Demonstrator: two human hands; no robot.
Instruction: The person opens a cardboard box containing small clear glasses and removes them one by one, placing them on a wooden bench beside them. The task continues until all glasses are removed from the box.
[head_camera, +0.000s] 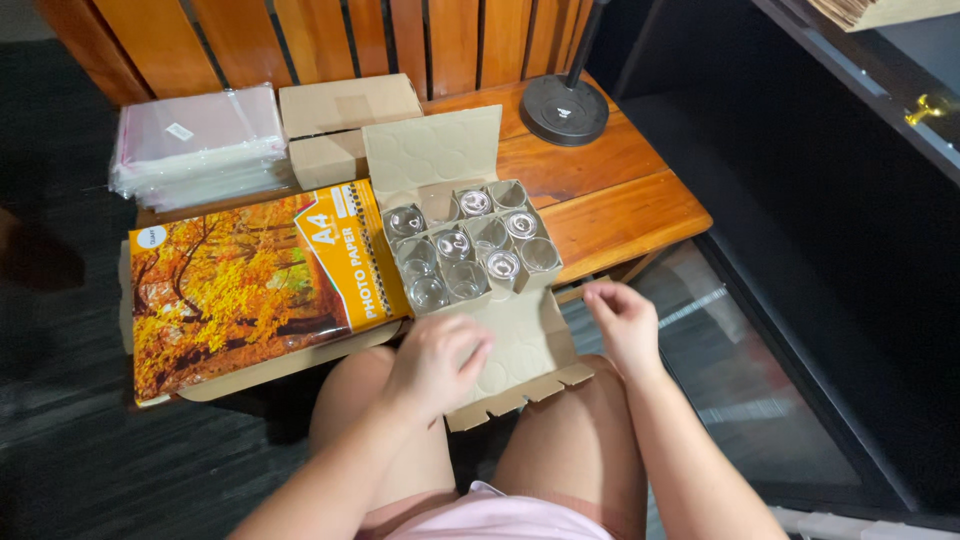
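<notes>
open brown cardboard box with divider grid of small clear glass jars, near middle of wooden surface | left hand flat on near flap, grip holding nothing | right hand right of flap, fingers loosely curled, empty | autumn-print photo paper pack left
</notes>
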